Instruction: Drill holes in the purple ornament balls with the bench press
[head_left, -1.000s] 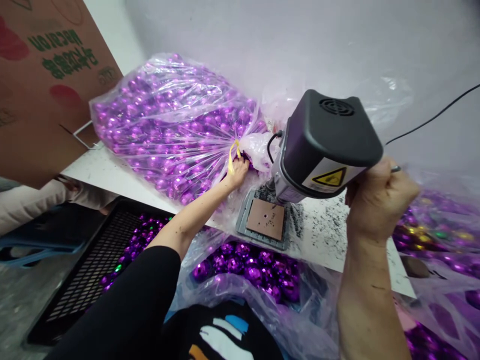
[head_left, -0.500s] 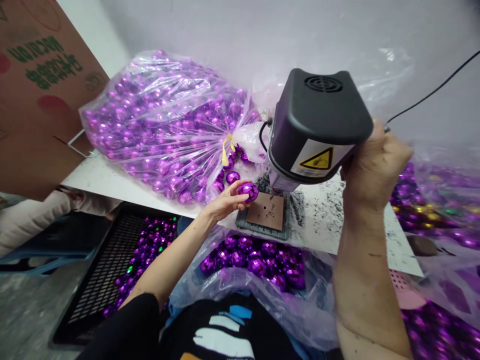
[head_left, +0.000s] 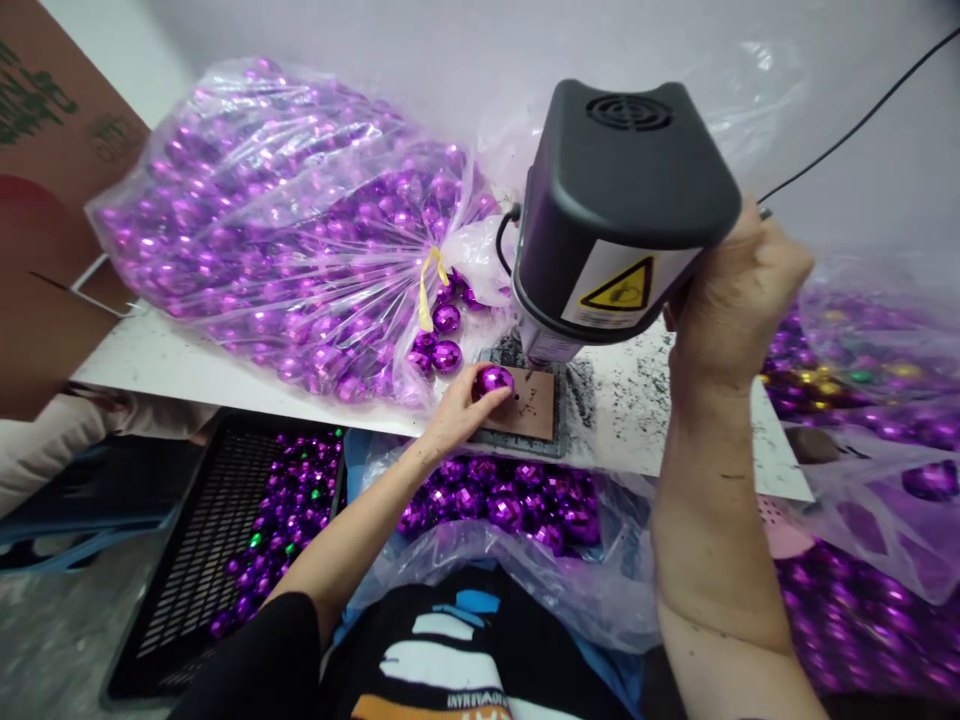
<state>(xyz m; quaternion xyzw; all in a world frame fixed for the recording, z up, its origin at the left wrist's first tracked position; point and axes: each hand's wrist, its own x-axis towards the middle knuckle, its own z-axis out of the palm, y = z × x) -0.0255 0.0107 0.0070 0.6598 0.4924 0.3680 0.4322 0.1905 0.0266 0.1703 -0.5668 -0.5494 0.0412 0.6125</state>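
A shiny purple faceted ball (head_left: 494,383) is pinched between the thumb and fingers of my left hand (head_left: 459,408). It is over the left part of a brown plate (head_left: 536,405) on the grey base of a black machine (head_left: 626,200) with a yellow warning label. My right hand (head_left: 739,290) is raised at the machine's right side, fingers curled round something hidden behind the housing, perhaps a handle. Loose purple balls (head_left: 447,356) lie on the white table just beyond my left hand.
A large clear bag of purple balls (head_left: 300,240) fills the table's left. More balls (head_left: 510,500) lie in plastic at my lap. A black crate (head_left: 187,540) stands lower left, near a person's sleeve (head_left: 45,440). Dark crumbs cover the white table (head_left: 637,430). A cardboard box (head_left: 52,250) is far left.
My left hand has brought the purple ball closer over the brown plate. The whole view has shifted, so the bag, machine and table appear further left and higher.
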